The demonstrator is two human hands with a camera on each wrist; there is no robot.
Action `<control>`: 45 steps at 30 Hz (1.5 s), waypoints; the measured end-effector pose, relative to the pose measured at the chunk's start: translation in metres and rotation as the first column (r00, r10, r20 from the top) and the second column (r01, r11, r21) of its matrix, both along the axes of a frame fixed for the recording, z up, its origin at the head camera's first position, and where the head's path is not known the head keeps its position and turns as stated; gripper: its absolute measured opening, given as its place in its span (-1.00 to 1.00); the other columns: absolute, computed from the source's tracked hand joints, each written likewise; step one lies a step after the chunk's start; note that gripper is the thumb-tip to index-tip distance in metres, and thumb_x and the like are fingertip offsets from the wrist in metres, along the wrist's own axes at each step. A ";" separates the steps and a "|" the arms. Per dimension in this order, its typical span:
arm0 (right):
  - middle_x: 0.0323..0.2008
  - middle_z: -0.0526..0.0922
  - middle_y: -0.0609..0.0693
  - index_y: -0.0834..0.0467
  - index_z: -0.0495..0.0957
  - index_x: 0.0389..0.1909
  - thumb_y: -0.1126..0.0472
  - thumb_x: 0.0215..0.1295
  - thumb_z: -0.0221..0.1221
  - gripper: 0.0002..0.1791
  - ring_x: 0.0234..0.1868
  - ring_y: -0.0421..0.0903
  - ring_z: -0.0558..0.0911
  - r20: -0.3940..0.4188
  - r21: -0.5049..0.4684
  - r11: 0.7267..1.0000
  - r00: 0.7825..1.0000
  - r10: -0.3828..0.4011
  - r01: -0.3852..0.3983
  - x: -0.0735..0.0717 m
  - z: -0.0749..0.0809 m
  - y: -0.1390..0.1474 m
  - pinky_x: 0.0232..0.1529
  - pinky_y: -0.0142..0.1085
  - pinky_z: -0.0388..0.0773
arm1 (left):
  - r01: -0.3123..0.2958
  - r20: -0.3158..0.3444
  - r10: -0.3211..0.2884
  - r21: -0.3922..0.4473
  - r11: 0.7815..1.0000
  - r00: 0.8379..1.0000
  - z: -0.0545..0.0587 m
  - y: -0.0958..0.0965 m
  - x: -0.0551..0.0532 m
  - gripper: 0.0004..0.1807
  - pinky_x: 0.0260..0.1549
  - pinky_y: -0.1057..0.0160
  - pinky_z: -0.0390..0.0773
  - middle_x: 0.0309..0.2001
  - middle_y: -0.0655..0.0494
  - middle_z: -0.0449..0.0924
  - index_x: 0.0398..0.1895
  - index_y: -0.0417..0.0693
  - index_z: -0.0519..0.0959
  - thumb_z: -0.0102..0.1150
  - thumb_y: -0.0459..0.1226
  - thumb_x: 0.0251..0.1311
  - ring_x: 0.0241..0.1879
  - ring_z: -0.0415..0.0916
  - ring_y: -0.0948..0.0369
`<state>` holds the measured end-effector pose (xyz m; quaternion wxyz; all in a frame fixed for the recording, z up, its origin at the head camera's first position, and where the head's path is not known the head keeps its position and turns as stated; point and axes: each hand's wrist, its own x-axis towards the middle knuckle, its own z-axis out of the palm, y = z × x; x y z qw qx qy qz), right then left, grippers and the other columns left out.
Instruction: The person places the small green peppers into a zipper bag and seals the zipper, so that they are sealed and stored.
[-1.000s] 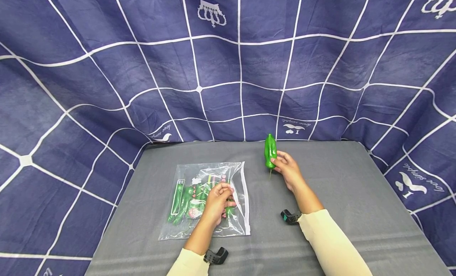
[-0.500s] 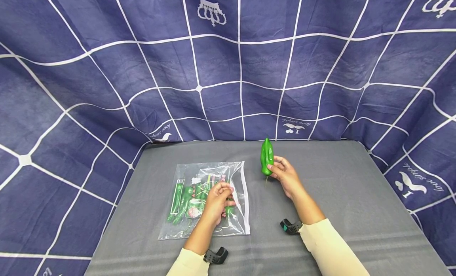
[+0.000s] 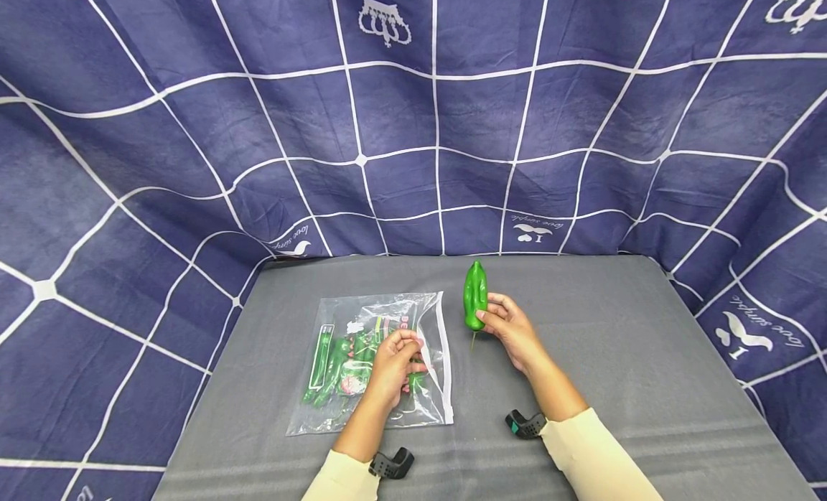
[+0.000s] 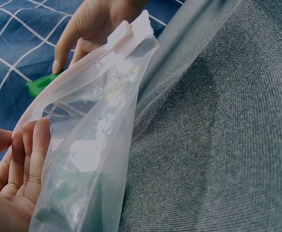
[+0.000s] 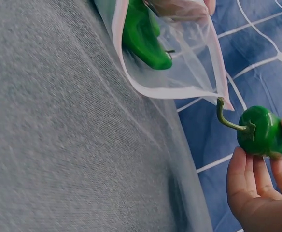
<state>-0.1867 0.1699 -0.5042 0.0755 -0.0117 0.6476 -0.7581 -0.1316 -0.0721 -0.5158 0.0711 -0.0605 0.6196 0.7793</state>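
Note:
A clear zip bag (image 3: 429, 408) lies left of the table's middle, its mouth facing right and held apart. My left hand (image 3: 390, 368) pinches the upper layer of the mouth between thumb and fingers. Inside, a green pepper (image 5: 143, 43) shows near the opening in the right wrist view, with more green shapes deeper in. Another glossy green pepper (image 3: 475, 293), its stem (image 5: 235, 126) pointing toward me, is in my right hand (image 3: 510, 332), gripped near the stem end by thumb and fingertips. It is just right of the bag's mouth. The white slider (image 4: 119, 35) sits at one end of the zip.
A grey cloth covers the table (image 3: 601, 329). Blue curtain (image 3: 491, 113) with white grid lines stands behind and at both sides. Dark bands (image 3: 526, 423) are on both wrists, below cream sleeves (image 3: 601, 451).
My right hand has brought the pepper left and nearer to me, closer to the bag's mouth. My left hand and the bag have stayed almost still.

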 end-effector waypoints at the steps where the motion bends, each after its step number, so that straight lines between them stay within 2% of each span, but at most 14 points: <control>1: -0.17 0.67 -0.18 0.37 0.24 0.33 0.39 0.35 0.18 -0.43 -0.21 -0.28 0.68 -0.001 0.004 1.000 1.000 0.008 -0.008 0.001 0.000 -0.001 -0.11 -0.43 0.64 | 0.001 0.002 -0.001 0.000 1.000 1.000 0.000 0.000 0.000 -0.83 -0.56 0.36 0.66 -0.42 0.19 0.54 -0.13 -0.24 0.49 0.17 -0.39 0.25 -0.46 0.56 0.25; 4: -0.17 0.66 -0.17 0.38 0.24 0.32 0.38 0.34 0.18 -0.43 -0.20 -0.28 0.68 -0.005 0.018 0.999 1.000 0.030 -0.030 0.003 -0.001 -0.004 -0.12 -0.44 0.62 | -0.001 0.005 0.001 0.000 1.000 1.000 0.001 0.000 0.000 -0.85 -0.59 0.36 0.64 -0.42 0.18 0.55 -0.14 -0.22 0.49 0.16 -0.39 0.26 -0.49 0.56 0.25; 13: -0.18 0.65 -0.11 0.41 0.25 0.28 0.39 0.32 0.21 -0.44 -0.20 -0.28 0.69 -0.024 0.039 0.994 0.995 0.101 -0.100 0.011 -0.004 -0.013 -0.09 -0.41 0.65 | -0.011 -0.017 0.012 0.029 1.000 1.000 0.002 0.000 -0.001 -0.88 -0.48 0.33 0.72 -0.42 0.17 0.56 -0.17 -0.23 0.49 0.14 -0.43 0.25 -0.44 0.54 0.27; 22: -0.08 0.61 0.03 0.38 0.19 0.38 0.42 0.30 0.19 -0.34 -0.16 -0.27 0.70 -0.013 0.064 0.983 0.985 0.173 -0.172 0.019 -0.007 -0.022 -0.08 -0.41 0.68 | -0.010 -0.021 0.011 0.044 0.999 1.000 0.004 0.000 -0.002 -0.88 -0.48 0.33 0.72 -0.41 0.16 0.57 -0.16 -0.27 0.48 0.12 -0.46 0.26 -0.44 0.54 0.28; 27: -0.07 0.59 0.07 0.38 0.19 0.39 0.44 0.27 0.21 -0.32 -0.17 -0.25 0.70 0.010 0.080 0.971 0.974 0.225 -0.225 0.025 -0.009 -0.028 -0.08 -0.40 0.68 | -0.008 -0.021 0.009 0.034 0.999 1.000 0.006 0.000 -0.002 -0.86 -0.46 0.32 0.73 -0.40 0.17 0.57 -0.14 -0.29 0.47 0.13 -0.45 0.26 -0.42 0.54 0.27; 32: -0.05 0.62 0.11 0.40 0.21 0.36 0.40 0.29 0.23 -0.34 -0.14 -0.24 0.71 -0.011 0.103 0.954 0.959 0.285 -0.282 0.028 -0.014 -0.032 -0.06 -0.39 0.69 | -0.006 -0.025 0.007 0.035 0.999 1.000 0.007 0.000 -0.003 -0.86 -0.46 0.31 0.74 -0.40 0.16 0.57 -0.14 -0.29 0.48 0.13 -0.43 0.27 -0.42 0.54 0.26; 39: 0.02 0.59 0.21 0.41 0.25 0.33 0.37 0.30 0.24 -0.38 -0.14 -0.23 0.70 -0.005 0.147 0.938 0.948 0.317 -0.313 0.031 -0.017 -0.038 -0.06 -0.39 0.69 | 0.003 -0.027 -0.002 0.034 0.999 1.000 0.009 -0.001 -0.002 -0.88 -0.46 0.30 0.74 -0.38 0.15 0.58 -0.15 -0.25 0.49 0.12 -0.43 0.27 -0.42 0.56 0.26; 45: -0.02 0.61 0.22 0.46 0.26 0.29 0.32 0.30 0.26 -0.38 -0.17 -0.21 0.69 0.007 0.165 0.917 0.930 0.366 -0.363 0.032 -0.017 -0.043 -0.08 -0.35 0.72 | 0.012 -0.033 -0.011 0.044 0.999 0.999 0.009 -0.001 -0.003 -0.89 -0.46 0.29 0.73 -0.37 0.15 0.59 -0.16 -0.23 0.48 0.10 -0.44 0.27 -0.42 0.57 0.24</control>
